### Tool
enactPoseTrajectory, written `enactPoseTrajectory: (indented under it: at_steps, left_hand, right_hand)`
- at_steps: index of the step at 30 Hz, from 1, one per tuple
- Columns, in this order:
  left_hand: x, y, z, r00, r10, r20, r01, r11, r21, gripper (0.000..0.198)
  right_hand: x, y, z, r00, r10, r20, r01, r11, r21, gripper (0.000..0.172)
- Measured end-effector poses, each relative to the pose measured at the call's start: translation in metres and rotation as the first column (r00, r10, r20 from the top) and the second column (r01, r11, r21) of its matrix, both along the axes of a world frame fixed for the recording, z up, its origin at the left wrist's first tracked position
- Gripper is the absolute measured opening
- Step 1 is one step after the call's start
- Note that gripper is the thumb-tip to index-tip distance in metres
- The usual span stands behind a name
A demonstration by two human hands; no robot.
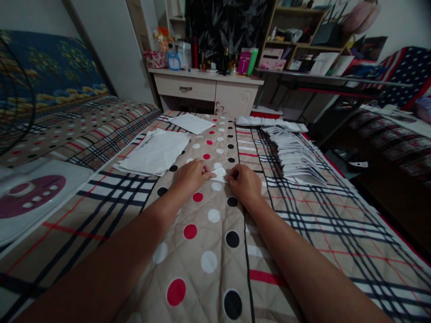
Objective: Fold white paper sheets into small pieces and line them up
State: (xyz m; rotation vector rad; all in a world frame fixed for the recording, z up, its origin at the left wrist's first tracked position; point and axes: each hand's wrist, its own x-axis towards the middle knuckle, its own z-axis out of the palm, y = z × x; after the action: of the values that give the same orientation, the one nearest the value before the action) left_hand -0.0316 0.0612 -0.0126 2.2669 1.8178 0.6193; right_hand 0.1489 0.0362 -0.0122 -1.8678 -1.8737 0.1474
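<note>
Between my two hands, over the dotted bedspread [208, 244], is a small white folded piece of paper [220, 174]. My left hand [193, 174] pinches its left end between thumb and fingertips. The fingers of my right hand [245, 181] are closed on its right end. Beyond my left hand lies a loose pile of white paper sheets [156, 151], with another flat stack of white paper [192, 123] behind it. To the right of my right hand, a long row of folded white papers [296, 154] leans together on the plaid part of the bedspread.
At the back, another row of folded white papers [269, 122] lies across the bed. A white dresser [188, 87] stands past the bed's far end, bearing bottles and boxes. A white fan base with a purple panel [37, 195] sits at the left.
</note>
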Motion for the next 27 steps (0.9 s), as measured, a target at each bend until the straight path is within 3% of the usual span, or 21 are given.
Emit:
enactPoseTrajectory:
  at_steps: [6, 11, 16, 20, 27]
  left_hand:
    - [-0.006, 0.003, -0.006, 0.993, -0.044, 0.111, 0.042, 0.999, 0.022, 0.024]
    - [-0.006, 0.004, -0.012, 0.958, -0.068, 0.277, 0.064, 0.998, 0.021, 0.021]
    - [-0.001, 0.0, -0.011, 0.889, -0.137, 0.437, 0.156, 0.988, -0.008, 0.022]
    - [0.003, -0.007, -0.005, 0.818, -0.184, 0.546, 0.278, 0.956, -0.093, 0.02]
    - [0.011, -0.016, 0.007, 0.695, -0.005, 0.719, 0.264, 0.932, -0.249, 0.013]
  right_hand:
    - [-0.001, -0.001, 0.002, 0.997, 0.024, -0.079, -0.026, 0.999, -0.031, 0.026]
    - [0.004, 0.001, -0.003, 0.965, 0.08, -0.251, -0.096, 0.994, -0.053, 0.022]
    - [0.01, 0.004, -0.013, 0.795, 0.185, -0.577, -0.224, 0.974, 0.003, 0.025]
    - [0.006, 0.003, -0.01, 0.646, 0.267, -0.715, -0.316, 0.946, 0.067, 0.024]
    - [-0.001, 0.0, -0.002, 0.489, 0.237, -0.839, -0.307, 0.948, 0.089, 0.025]
